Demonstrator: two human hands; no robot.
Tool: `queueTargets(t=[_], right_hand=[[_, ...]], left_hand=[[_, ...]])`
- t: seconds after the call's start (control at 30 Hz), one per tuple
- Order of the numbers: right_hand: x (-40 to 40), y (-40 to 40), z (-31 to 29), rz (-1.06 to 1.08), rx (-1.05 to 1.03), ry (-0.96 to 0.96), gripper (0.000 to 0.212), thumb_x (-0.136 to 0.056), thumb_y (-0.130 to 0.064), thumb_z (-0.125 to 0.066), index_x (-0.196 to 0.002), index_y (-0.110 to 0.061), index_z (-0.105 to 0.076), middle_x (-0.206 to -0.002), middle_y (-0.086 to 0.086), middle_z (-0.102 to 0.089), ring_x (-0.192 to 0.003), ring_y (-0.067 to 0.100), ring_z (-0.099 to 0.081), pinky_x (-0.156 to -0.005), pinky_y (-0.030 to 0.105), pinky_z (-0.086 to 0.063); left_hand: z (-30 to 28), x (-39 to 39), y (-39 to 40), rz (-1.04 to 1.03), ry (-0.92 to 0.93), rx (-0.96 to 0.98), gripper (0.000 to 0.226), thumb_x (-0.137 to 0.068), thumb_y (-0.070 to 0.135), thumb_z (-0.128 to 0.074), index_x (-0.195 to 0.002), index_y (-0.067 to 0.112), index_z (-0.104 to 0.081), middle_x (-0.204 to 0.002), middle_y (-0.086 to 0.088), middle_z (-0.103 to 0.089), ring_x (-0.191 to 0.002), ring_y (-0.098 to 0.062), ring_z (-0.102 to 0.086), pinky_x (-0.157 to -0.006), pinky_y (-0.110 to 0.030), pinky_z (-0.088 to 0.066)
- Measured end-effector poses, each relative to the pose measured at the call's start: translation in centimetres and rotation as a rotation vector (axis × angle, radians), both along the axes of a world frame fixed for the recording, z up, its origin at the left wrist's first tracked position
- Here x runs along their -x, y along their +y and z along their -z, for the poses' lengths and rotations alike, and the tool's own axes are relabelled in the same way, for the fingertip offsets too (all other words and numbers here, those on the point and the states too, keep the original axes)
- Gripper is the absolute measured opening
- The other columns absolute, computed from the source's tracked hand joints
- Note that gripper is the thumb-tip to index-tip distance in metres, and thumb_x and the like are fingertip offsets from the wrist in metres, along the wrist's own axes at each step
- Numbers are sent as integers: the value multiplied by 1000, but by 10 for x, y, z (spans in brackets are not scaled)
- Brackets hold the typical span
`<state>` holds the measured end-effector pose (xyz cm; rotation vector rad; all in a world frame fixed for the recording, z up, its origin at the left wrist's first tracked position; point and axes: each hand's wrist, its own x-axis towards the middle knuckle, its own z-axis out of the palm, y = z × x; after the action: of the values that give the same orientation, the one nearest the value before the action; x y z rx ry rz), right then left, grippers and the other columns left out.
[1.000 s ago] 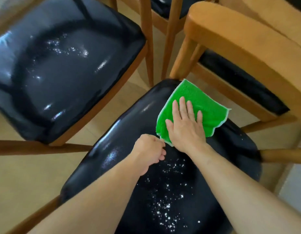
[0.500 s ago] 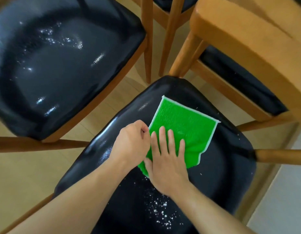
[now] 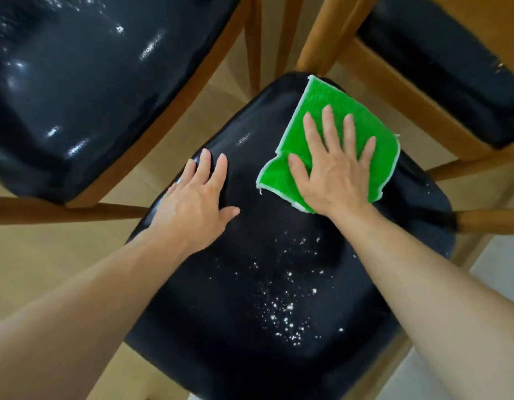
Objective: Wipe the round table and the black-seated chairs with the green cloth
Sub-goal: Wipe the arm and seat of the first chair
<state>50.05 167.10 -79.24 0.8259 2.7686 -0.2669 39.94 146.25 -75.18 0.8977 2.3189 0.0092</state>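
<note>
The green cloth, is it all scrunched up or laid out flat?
Mostly flat. The green cloth lies spread on the black seat under the right hand, with one near corner slightly rumpled.

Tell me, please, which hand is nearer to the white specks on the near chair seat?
Left, narrowly. The left hand rests flat just up-left of the white specks; the right hand presses the green cloth farther up.

near seat (image 3: 279, 327) at centre; cloth (image 3: 336, 122) on its far right corner under the right hand (image 3: 333, 174); left hand (image 3: 192, 203) at its left edge; crumbs (image 3: 281, 298) nearer; second seat (image 3: 77, 82) far left, third seat (image 3: 440, 67) far right.
</note>
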Motion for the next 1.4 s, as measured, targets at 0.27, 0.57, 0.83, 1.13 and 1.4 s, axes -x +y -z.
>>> queueTargets(t=[0.27, 0.57, 0.83, 1.13, 1.4], right_hand=[[-67, -111, -7, -147, 64, -38, 76, -94, -61, -32, -155, -20, -14, -163, 12, -9, -147, 42, -10, -110, 69, -11], [-81, -76, 0, -171, 65, 11, 67, -92, -57, -34, -153, -32, -20, -162, -2, -15, -146, 31, -19, -111, 63, -18], [7, -18, 3, 225, 13, 28, 66, -94, -56, -20, -155, -31, -10, -165, 3, -2, -149, 38, -1, -110, 71, -5], [25, -91, -4, -105, 84, 81, 60, -100, -49, -23, -155, -28, -13, -165, 1, -3, -149, 35, -1, -113, 65, -2], [-1, 0, -1, 164, 26, 52, 64, -97, -55, -20, -155, -32, -7, -165, 3, -2, -149, 37, 0, -114, 64, -2]], left_hand=[[2, 8, 1, 120, -93, 166, 123, -78, 56, -67, -144, 23, 31, -154, -5, 31, -144, -31, 17, -116, -48, -14], [7, -2, 0, 74, -4, 140, 127, -74, 60, -68, -142, 22, 33, -155, -5, 28, -145, -29, 17, -117, -47, -13], [5, -2, 1, 50, -74, 182, 127, -78, 52, -69, -139, 24, 39, -151, -3, 38, -141, -28, 27, -117, -50, -2], [10, 5, 14, 51, -221, 374, 128, -80, 51, -68, -133, 22, 45, -122, -1, 64, -129, -29, 43, -113, -52, 5], [-2, 5, 26, 23, -269, 495, 131, -81, 51, -67, -100, 25, 60, -127, -6, 62, -132, -35, 40, -114, -52, 5]])
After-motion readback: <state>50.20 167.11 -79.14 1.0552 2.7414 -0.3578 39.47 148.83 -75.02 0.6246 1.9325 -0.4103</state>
